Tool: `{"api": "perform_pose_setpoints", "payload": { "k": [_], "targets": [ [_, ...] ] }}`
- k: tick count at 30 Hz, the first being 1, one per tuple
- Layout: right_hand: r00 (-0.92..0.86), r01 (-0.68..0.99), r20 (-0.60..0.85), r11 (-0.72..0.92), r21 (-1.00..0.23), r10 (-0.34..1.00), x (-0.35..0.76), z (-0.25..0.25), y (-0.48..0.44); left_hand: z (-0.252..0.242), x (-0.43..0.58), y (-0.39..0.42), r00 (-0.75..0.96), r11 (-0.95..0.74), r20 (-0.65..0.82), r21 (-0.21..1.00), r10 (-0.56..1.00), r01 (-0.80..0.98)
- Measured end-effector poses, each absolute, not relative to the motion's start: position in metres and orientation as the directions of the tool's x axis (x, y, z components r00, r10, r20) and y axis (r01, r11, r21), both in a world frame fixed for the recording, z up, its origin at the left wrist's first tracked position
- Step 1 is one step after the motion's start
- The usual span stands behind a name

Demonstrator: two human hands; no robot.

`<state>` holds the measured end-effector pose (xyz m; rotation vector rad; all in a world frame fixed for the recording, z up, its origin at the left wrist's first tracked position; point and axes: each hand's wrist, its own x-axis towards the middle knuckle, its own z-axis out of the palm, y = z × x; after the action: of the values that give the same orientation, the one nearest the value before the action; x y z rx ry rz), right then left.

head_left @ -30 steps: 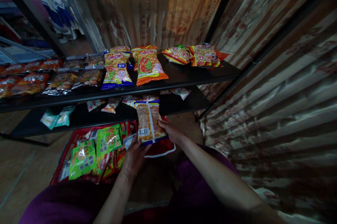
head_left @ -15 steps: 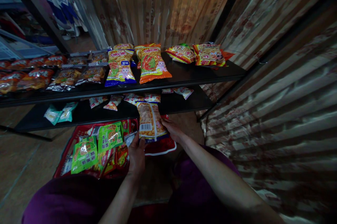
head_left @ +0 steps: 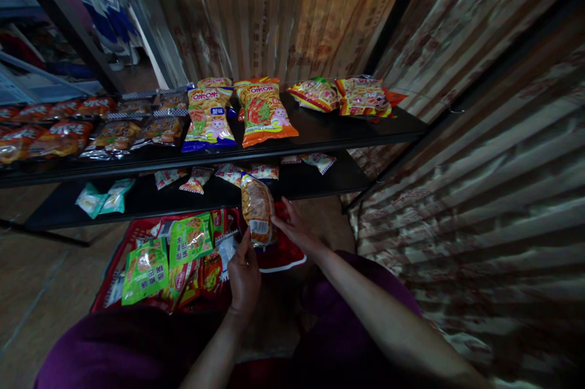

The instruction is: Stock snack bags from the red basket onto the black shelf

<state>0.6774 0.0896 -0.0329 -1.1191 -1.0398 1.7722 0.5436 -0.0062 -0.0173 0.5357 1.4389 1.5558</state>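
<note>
I hold a snack bag [head_left: 258, 208], back side up with a white barcode label, just above the red basket [head_left: 281, 258]. My left hand [head_left: 244, 272] pinches its lower edge from below. My right hand [head_left: 296, 228] grips its right side, fingers closed on the wrapper. The bag is turned edge-on and stands in front of the lower black shelf [head_left: 320, 178].
The red basket on the floor holds green snack bags [head_left: 189, 238] and other packets. The upper shelf [head_left: 320, 133] carries a blue bag [head_left: 209, 118], an orange bag [head_left: 264, 112] and more packets to the left and right. Small packets [head_left: 104, 197] lie on the lower shelf. A corrugated wall stands at the right.
The bag has turned from flat, facing me, to nearly edge-on, and risen slightly toward the lower shelf. Both hands have stayed on it.
</note>
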Motion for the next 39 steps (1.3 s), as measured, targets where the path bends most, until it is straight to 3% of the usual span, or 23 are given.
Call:
{"api": "perform_pose_setpoints", "payload": {
  "k": [4, 8, 12, 14, 19, 22, 24, 31, 35, 39],
  "targets": [
    [-0.463, -0.272, -0.265, -0.42, -0.866, 0.846, 0.669, -0.03, 0.079, -0.02, 0.552, -0.016, -0.363, 0.07, -0.157, 0.968, 0.919, -0.242],
    [-0.467, -0.258, -0.44, -0.594, -0.762, 0.767, 0.662, -0.044, 0.073, -0.022, 0.574, -0.025, -0.175, 0.05, -0.063, 0.996, 0.982, -0.077],
    [-0.484, -0.253, -0.507, -0.669, -0.699, 0.713, 0.666, -0.052, 0.082, -0.022, 0.587, -0.033, -0.032, 0.043, -0.048, 0.989, 0.998, -0.141],
    [-0.554, -0.24, -0.509, -0.712, -0.66, 0.659, 0.672, -0.048, 0.089, -0.021, 0.581, -0.034, -0.073, 0.036, -0.05, 0.984, 0.996, -0.176],
    [-0.6, -0.292, -0.524, -0.775, -0.56, 0.605, 0.683, -0.039, 0.101, -0.023, 0.539, -0.021, -0.556, 0.112, -0.235, 0.963, 0.797, -0.247],
    [-0.572, -0.324, -0.561, -0.793, -0.515, 0.598, 0.685, -0.039, 0.105, -0.025, 0.52, -0.01, -0.332, 0.282, -0.461, 0.839, 0.823, -0.465],
    [-0.573, -0.33, -0.561, -0.794, -0.51, 0.598, 0.685, -0.042, 0.105, -0.029, 0.519, -0.004, -0.167, 0.327, -0.484, 0.77, 0.859, -0.548],
    [-0.58, -0.377, -0.477, -0.737, -0.562, 0.661, 0.682, -0.058, 0.106, -0.035, 0.547, -0.002, -0.402, 0.18, -0.489, 0.779, 0.774, -0.601],
    [-0.482, -0.477, -0.458, -0.662, -0.578, 0.747, 0.688, -0.059, 0.115, -0.023, 0.548, -0.004, -0.402, 0.141, -0.493, 0.748, 0.772, -0.648],
    [-0.458, -0.492, -0.452, -0.642, -0.588, 0.766, 0.693, -0.054, 0.119, -0.017, 0.545, -0.001, -0.262, 0.313, -0.628, 0.653, 0.733, -0.689]
  ]
}}
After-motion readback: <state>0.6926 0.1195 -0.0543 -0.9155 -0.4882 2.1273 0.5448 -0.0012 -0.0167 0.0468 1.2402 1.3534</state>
